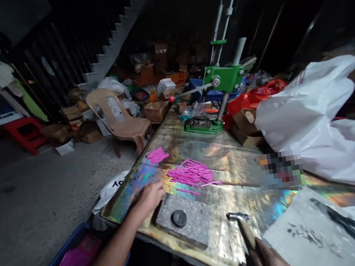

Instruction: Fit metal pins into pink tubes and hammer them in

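My right hand (pixel 269 263) grips the wooden handle of a hammer (pixel 239 217), whose metal head rests at or just above the table to the right of a grey stone block (pixel 193 228). A round dark metal disc (pixel 179 218) sits on that block. My left hand (pixel 152 196) is closed at the block's far left corner; what its fingers hold, if anything, is hidden. Just beyond lies a heap of thin pink strips (pixel 193 173), with one loose pink strip (pixel 188 192) in front and a smaller pink bunch (pixel 157 155) farther back.
A green hand press (pixel 223 80) stands at the table's far end. To the right are a white plastic bag (pixel 312 106), small metal pieces (pixel 308 236) on a pale sheet, and black-handled pliers (pixel 349 222). A blue crate (pixel 79 235) with pink strips sits below left, a beige chair (pixel 124 119) beyond.
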`<control>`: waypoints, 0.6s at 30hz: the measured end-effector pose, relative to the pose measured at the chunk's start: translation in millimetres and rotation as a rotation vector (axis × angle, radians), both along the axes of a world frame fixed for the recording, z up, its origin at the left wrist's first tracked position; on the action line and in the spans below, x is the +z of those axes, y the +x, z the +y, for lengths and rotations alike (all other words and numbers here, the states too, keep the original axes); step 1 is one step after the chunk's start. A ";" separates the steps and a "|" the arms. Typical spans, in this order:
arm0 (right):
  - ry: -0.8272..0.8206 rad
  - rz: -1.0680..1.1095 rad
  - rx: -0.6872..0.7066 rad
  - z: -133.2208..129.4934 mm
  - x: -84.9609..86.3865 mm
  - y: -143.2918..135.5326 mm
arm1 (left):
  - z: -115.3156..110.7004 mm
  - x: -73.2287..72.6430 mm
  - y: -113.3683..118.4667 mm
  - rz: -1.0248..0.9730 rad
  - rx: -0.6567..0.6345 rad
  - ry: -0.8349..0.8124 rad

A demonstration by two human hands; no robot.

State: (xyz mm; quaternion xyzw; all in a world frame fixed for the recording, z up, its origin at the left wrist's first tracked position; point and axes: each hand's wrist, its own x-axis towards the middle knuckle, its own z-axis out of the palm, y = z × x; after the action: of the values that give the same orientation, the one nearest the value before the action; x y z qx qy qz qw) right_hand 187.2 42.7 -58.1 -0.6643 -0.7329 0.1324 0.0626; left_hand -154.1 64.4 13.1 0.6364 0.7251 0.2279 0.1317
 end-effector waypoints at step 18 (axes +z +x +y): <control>0.006 0.157 -0.057 -15.6 13.0 10.7 | 78.8 -11.8 55.8 -0.003 -0.306 -0.287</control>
State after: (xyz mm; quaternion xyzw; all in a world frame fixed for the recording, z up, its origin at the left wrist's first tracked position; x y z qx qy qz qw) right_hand 197.9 27.1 -45.2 -0.6724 -0.7069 0.1798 0.1257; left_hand -98.3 143.2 1.2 0.7133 0.6450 0.1004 0.2552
